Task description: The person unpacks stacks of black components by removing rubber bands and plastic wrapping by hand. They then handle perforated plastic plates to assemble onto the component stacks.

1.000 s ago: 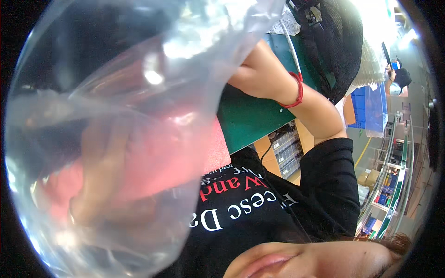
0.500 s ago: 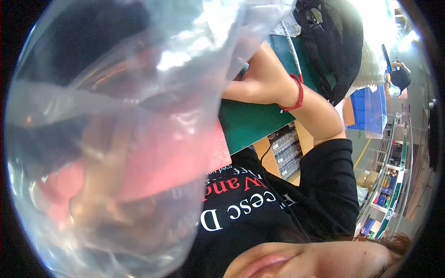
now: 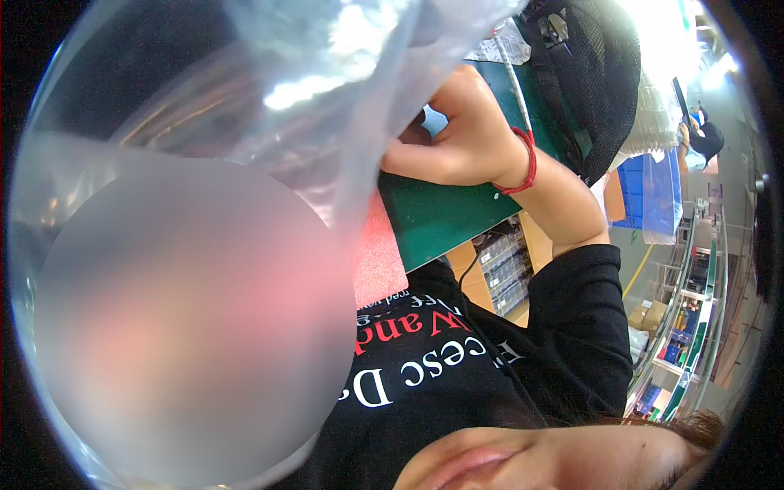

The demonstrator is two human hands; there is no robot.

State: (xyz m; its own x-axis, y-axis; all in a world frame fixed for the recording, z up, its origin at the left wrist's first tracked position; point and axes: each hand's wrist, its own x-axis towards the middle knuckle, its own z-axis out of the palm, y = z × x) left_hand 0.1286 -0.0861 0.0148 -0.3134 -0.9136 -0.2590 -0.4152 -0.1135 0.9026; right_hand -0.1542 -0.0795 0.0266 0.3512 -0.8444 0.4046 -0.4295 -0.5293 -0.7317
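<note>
A large clear plastic bag [image 3: 343, 106] fills the left and upper left of the view, close up, creased and full of glare. My right hand [image 3: 461, 135], with a red cord bracelet at the wrist, is at the bag's right side. Its fingers are curled, and something dark and light blue shows between them, too little to name. Beside the bag lies a pink foam sheet [image 3: 381, 253], partly covered by it. A round blurred patch hides the lower left, so my left hand cannot be made out; only a vague skin-toned smear shows.
Under my right hand is a green tabletop [image 3: 441, 204]. A black mesh bag [image 3: 600, 82] and a white-and-red stick [image 3: 514, 86] are at the back. An open carton [image 3: 502, 261] of packed items stands below the table edge. Blue crates [image 3: 633, 192], shelving and another person [image 3: 702, 139] are farther right.
The plastic bag's right edge has shifted left, baring more of my right hand and its fingers. The hand has moved slightly left. The lower left, seen through the bag before, is now blurred.
</note>
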